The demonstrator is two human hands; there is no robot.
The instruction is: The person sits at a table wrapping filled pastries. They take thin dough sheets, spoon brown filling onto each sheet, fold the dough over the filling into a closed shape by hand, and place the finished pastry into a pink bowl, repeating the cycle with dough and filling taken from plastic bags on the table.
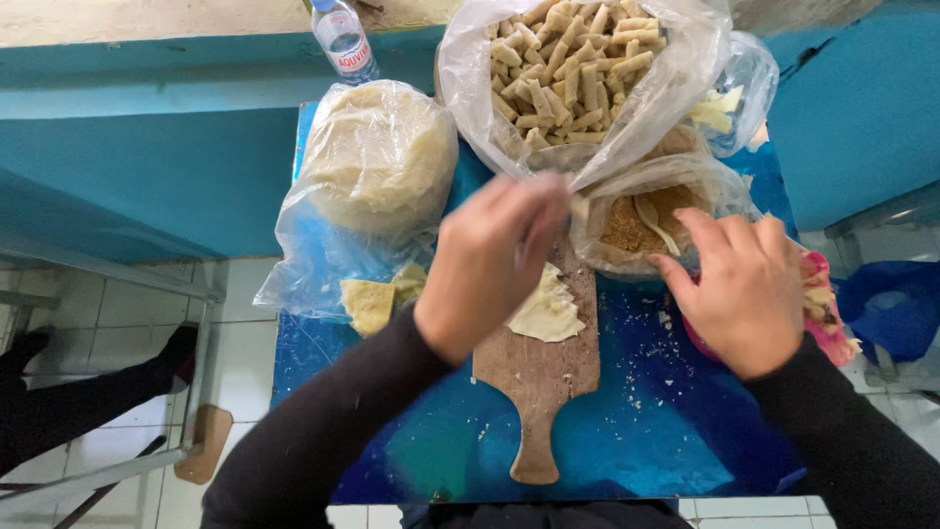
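In the head view, the left hand (494, 260) hovers curled over the wooden board (541, 377), its fingers pinched near a folded dough sheet (548, 309) lying just beneath and to its right; whether it grips anything I cannot tell. The right hand (749, 294) rests half-open on the bag of brown filling (651, 220), straight ahead of the board, whose handle points back toward the person.

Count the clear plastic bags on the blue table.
4: the bag of wrapper sheets at left, the bag of rolled pieces at top, the crumb bag below it, a small bag far right. Others may be hidden.
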